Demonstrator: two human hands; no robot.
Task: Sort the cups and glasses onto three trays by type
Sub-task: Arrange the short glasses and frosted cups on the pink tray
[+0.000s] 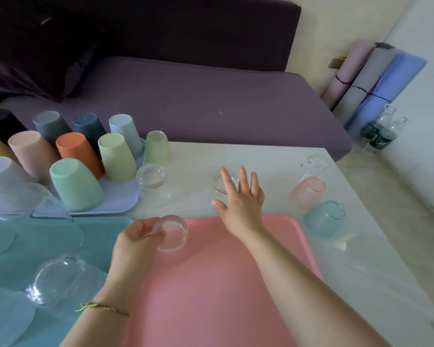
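Starting far left: lavender tray (115, 204) packed with upturned coloured plastic cups (75, 186). In front of it, teal tray (60, 229) with a clear glass (58, 279) upside down on it. On the white table (261, 159) just right of the lavender tray stand a green frosted glass (157, 147) and a clear tumbler (152, 181), both upside down.

Left hand (135, 244): thumb and fingers curled round the rim of a small clear glass (172, 234) at the far left corner of the pink tray (211, 284); cannot tell if the glass rests on the tray.

Right hand (241, 199): fingers straight and spread wide, holding nothing, over a low clear glass (219, 184) on the table past the pink tray; contact unclear.

Far right on the table: tall clear glass (315, 166), pink frosted glass (307, 190), blue frosted glass (323, 217), close together.
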